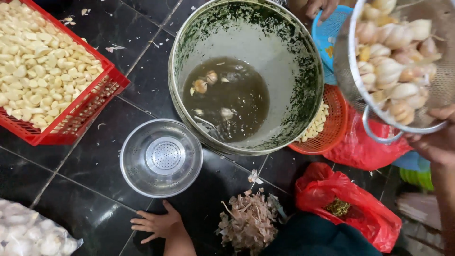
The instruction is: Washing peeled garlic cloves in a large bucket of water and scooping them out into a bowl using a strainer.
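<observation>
My right hand (438, 137) grips the rim of a metal colander (355, 76) full of wet unpeeled garlic cloves (393, 61), held tilted above the floor at the upper right. Beside it, to the left, stands a large metal pot (303, 85) smeared with green residue, holding murky water and a few floating cloves (201, 86). My left hand (154, 224) rests flat on the dark tiled floor at the bottom, fingers spread, holding nothing. It is just below an empty metal colander (137, 175) and left of a pile of garlic skins (249, 223).
A red crate (80, 118) of peeled garlic sits at the upper left. An orange basket (332, 128) with peeled cloves lies partly under the pot. Another person's hand (322, 7) touches a blue basket (334, 33) at the top. Red plastic bags (365, 208) lie at the right; a clear bag of garlic (33, 232) lies at the bottom left.
</observation>
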